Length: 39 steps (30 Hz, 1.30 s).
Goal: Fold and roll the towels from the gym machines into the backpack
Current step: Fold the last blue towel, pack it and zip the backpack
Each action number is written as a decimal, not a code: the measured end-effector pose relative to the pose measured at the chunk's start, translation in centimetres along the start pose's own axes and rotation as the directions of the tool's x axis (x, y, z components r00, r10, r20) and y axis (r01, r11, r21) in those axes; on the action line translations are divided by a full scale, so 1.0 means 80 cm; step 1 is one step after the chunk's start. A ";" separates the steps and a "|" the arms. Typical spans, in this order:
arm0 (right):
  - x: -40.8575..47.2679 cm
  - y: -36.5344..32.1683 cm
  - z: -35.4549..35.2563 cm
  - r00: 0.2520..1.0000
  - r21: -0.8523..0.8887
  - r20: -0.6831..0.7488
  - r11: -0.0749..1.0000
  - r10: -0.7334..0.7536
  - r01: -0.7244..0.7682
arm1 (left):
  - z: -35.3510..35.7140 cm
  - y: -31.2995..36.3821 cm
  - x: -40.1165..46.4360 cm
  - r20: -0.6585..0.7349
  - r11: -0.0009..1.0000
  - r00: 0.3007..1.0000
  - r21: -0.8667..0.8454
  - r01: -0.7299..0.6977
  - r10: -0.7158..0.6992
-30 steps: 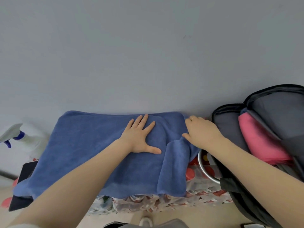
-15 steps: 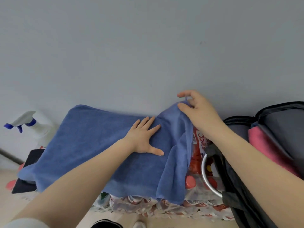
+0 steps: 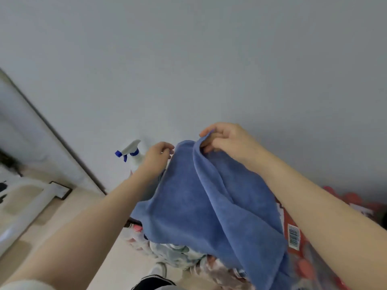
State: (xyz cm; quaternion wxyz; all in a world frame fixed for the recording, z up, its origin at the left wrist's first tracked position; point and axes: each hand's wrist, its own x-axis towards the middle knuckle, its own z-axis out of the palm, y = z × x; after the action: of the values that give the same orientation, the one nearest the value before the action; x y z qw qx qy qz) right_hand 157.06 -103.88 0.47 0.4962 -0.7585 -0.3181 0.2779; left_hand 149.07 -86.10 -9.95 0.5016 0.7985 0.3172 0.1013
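Note:
The blue towel [image 3: 188, 201] is lifted at its far edge and doubled over, with a long fold running down its middle. My right hand [image 3: 226, 141] pinches the raised top corner of the folded layer. At the towel's upper left edge my left hand [image 3: 157, 158] has its fingers curled and appears to hold the cloth. The towel's lower part drapes over shrink-wrapped packs of red-capped bottles [image 3: 299, 248]. The backpack is out of view.
A white spray bottle with a blue trigger [image 3: 130, 152] stands against the grey wall just behind my left hand. A white curved frame [image 3: 18, 206] and pale floor lie to the left. My shoe [image 3: 158, 270] shows below the packs.
My right hand lifted the towel's right corner and carried it leftward over the towel. My left hand left the flat cloth and moved to the far edge. The view swung left, losing the backpack.

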 end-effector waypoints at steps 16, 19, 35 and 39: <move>0.057 0.047 0.075 0.963 -0.378 -0.244 0.903 0.116 -0.204 | 0.015 -0.033 0.099 0.454 0.837 0.845 -0.316 0.448 -0.281; 0.050 0.041 0.078 0.936 -0.307 -0.344 0.934 0.070 -0.183 | 0.003 -0.029 0.095 0.370 0.858 0.908 -0.385 0.341 -0.195; 0.053 -0.010 0.126 0.866 -0.309 -0.490 0.949 -0.098 -0.067 | -0.060 0.034 0.032 0.659 0.730 0.732 -0.584 0.354 0.172; 0.049 -0.008 0.127 0.823 -0.354 -0.562 0.922 -0.079 -0.153 | -0.062 0.038 0.027 0.672 0.769 0.718 -0.551 0.323 0.179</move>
State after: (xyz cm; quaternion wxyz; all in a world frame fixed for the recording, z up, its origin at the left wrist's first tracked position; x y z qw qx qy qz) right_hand 151.94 -94.84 -2.95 0.4039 -0.8948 -0.1896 -0.0176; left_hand 149.59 -82.03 -5.33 0.8247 0.5450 0.0861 -0.1243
